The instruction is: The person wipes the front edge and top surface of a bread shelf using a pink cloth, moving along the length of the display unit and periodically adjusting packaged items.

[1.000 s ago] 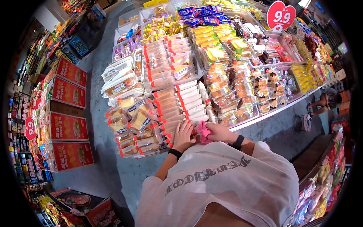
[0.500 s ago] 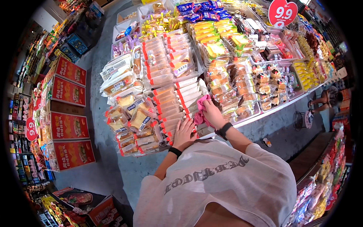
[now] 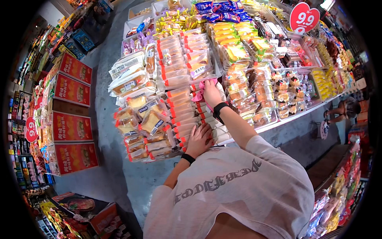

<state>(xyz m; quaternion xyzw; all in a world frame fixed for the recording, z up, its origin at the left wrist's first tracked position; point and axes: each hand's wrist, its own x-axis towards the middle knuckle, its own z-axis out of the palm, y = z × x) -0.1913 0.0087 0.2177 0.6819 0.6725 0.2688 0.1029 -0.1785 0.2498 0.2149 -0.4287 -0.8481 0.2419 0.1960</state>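
My right hand (image 3: 213, 95) is closed on a bunched pink cloth (image 3: 199, 94). It presses the cloth against the far part of a row of wrapped bread rolls (image 3: 182, 102) with red-ended, clear packaging. Closer to me, my left hand (image 3: 199, 143) lies with fingers outstretched on the near packs of that row, holding nothing. Just left of it are bagged sliced-bread packs (image 3: 152, 122). Beyond the cloth sits a tray of longer wrapped bread (image 3: 171, 59). What lies beneath my right palm is hidden.
Bagged buns (image 3: 235, 84) fill trays to the right, with blue snack packs (image 3: 223, 12) at the far side. A red heart-shaped sign (image 3: 304, 18) rises at the back right. Red cartons (image 3: 75, 129) stand across the aisle on the left. A person's legs (image 3: 338, 112) show at the right.
My right hand has moved the pink cloth away from me, toward the far end of the roll row. My left hand stays on the near packs, its fingers now pointing more to the right.
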